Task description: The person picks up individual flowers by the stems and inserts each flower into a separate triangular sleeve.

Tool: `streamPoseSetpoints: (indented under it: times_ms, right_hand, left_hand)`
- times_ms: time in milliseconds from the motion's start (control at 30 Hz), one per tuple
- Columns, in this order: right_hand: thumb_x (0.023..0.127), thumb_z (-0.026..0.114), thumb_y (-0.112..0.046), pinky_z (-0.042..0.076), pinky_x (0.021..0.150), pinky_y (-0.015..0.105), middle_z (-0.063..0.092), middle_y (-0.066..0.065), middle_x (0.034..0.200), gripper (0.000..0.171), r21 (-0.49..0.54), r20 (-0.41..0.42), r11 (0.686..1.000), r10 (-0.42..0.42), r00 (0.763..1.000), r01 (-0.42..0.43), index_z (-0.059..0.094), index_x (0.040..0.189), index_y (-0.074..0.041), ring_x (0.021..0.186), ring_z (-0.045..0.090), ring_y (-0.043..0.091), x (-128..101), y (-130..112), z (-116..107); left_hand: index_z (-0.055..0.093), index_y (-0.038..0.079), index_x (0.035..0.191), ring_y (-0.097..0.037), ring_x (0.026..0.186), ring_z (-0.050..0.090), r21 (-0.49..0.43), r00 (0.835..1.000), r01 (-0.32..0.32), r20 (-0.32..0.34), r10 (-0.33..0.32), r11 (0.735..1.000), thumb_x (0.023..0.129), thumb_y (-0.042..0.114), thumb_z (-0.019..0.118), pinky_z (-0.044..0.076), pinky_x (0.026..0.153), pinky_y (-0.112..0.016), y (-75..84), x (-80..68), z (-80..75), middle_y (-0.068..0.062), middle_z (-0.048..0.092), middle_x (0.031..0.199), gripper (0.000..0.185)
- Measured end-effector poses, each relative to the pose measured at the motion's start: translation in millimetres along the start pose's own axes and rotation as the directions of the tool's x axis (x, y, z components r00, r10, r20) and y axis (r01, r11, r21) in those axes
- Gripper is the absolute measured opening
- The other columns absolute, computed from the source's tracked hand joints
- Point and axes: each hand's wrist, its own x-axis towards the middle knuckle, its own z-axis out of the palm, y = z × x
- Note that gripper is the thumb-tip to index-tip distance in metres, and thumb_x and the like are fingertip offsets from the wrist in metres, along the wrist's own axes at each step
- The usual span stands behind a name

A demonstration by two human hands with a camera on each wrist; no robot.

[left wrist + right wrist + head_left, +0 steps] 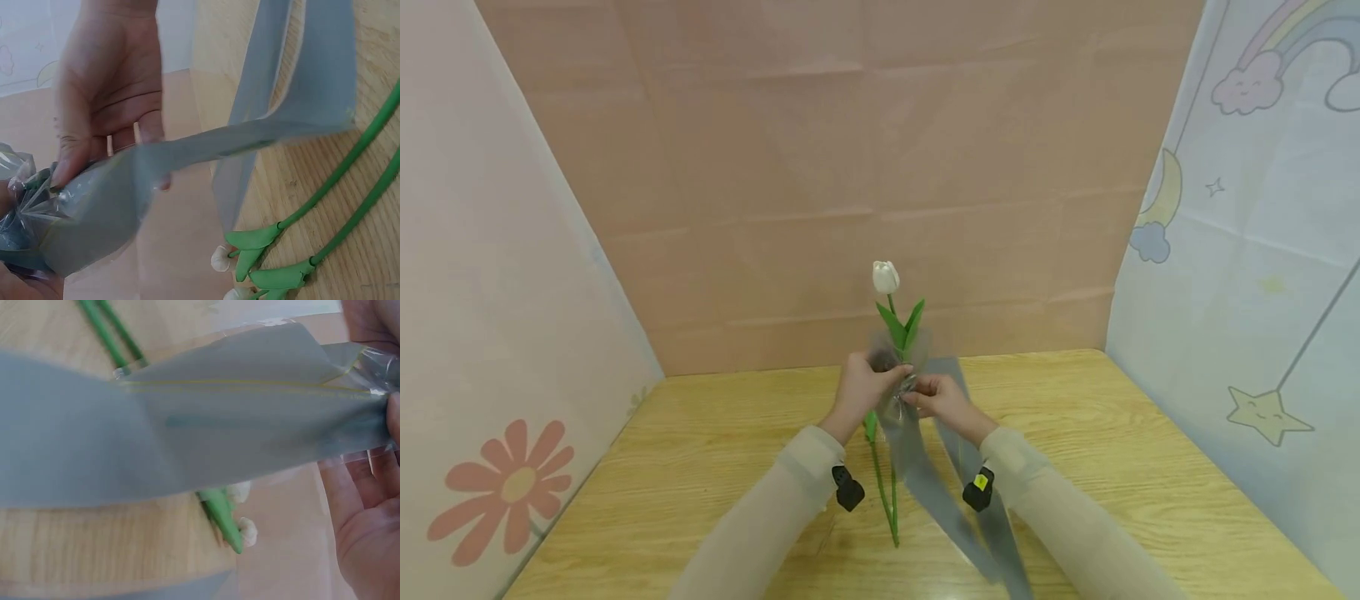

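Note:
A white tulip (886, 277) with green leaves (901, 325) stands upright above the table. My left hand (880, 377) grips its stem where clear cellophane (28, 194) and a wide grey ribbon (917, 467) are gathered around it. Just to its right, my right hand (919, 398) pinches the ribbon at that gathered spot. Two grey ribbon tails trail down over the table towards me. The left wrist view has my left hand (62, 178) with its thumb on the cellophane and the ribbon (206, 147) crossing in front. In the right wrist view the ribbon (187, 425) fills the middle beside my right hand (389, 415).
Two more flowers lie on the wooden table (700, 467), with their green stems (891, 500) between my forearms and their small white buds (220, 257) near the table's far edge. Pink paper walls stand behind and left, and a pale patterned wall is on the right.

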Motion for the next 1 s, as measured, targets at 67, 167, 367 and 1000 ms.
streamPoseSetpoints:
  times_ms: [67, 167, 367, 1000]
  right_hand:
    - [0.098, 0.058, -0.020, 0.056, 0.083, 0.041, 0.067, 0.018, 0.116, 0.035, -0.002, -0.008, 1.000, -0.007, 1.000, 0.007, 0.061, 0.124, 0.003, 0.112, 0.062, 0.032, 1, -3, 0]
    - [0.098, 0.058, -0.022, 0.056, 0.082, 0.042, 0.067, 0.020, 0.116, 0.036, -0.015, -0.009, 1.000, -0.023, 1.000, 0.023, 0.062, 0.124, 0.003, 0.112, 0.062, 0.034, 2, -4, 0]
    - [0.098, 0.059, -0.019, 0.055, 0.085, 0.049, 0.066, 0.020, 0.116, 0.035, 0.023, -0.021, 1.000, -0.013, 1.000, 0.014, 0.061, 0.123, 0.005, 0.113, 0.061, 0.034, 2, 1, 2]
    - [0.097, 0.061, -0.019, 0.057, 0.078, 0.039, 0.067, -0.006, 0.088, 0.025, 0.058, -0.052, 0.998, -0.001, 0.999, 0.004, 0.065, 0.100, 0.006, 0.088, 0.063, 0.007, 6, 5, 2]
  left_hand:
    - [0.068, 0.005, 0.079, -0.010, 0.052, 0.052, -0.010, 1.000, 0.008, -0.002, -0.008, 1.000, 0.083, 0.028, 0.078, 0.039, 0.047, -0.023, -0.1, 0.1, 0.1, -0.007, 0.066, 0.066, 0.025]
    - [0.069, 0.004, 0.082, -0.010, 0.054, 0.054, -0.047, 0.999, 0.041, -0.015, -0.042, 0.998, 0.082, 0.028, 0.079, 0.040, 0.048, -0.023, -1.4, 0.5, -0.4, -0.009, 0.068, 0.070, 0.026]
    - [0.064, 0.005, 0.078, -0.007, 0.055, 0.047, -0.128, 0.994, 0.107, 0.000, -0.108, 0.986, 0.082, 0.034, 0.079, 0.038, 0.050, -0.023, -2.3, 1.9, -4.9, 0.004, 0.057, 0.063, 0.032]
    - [0.070, -0.001, 0.092, -0.006, 0.075, 0.061, -0.316, 0.936, -0.095, -0.352, -0.023, 0.944, 0.086, 0.018, 0.075, 0.052, 0.067, -0.017, 17.9, 22.3, -32.1, 0.006, 0.067, 0.082, 0.020]
